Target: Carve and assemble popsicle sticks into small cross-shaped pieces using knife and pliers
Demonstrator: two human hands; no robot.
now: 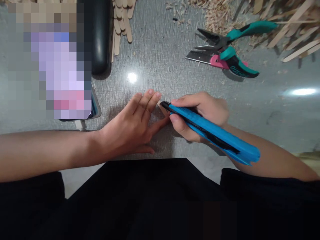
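My right hand (200, 115) is closed around a blue utility knife (215, 133), thumb and fingers near its black front end. The knife slants from lower right to upper left, and its tip meets a small pale wooden piece (163, 108). My left hand (140, 120) lies flat on the grey tabletop (150, 50) with its fingers spread. Its fingertips rest against the wooden piece, which is partly hidden between them. Whether the blade is cutting into the wood, I cannot tell.
Green-handled pliers (230, 40) lie across a pink-handled cutter blade (200, 57) at upper right. Wood shavings (220, 16) and loose sticks (300, 26) are behind. More craft sticks (122, 20) lie by a black case (102, 36). A phone (96, 106) with a cable is at left.
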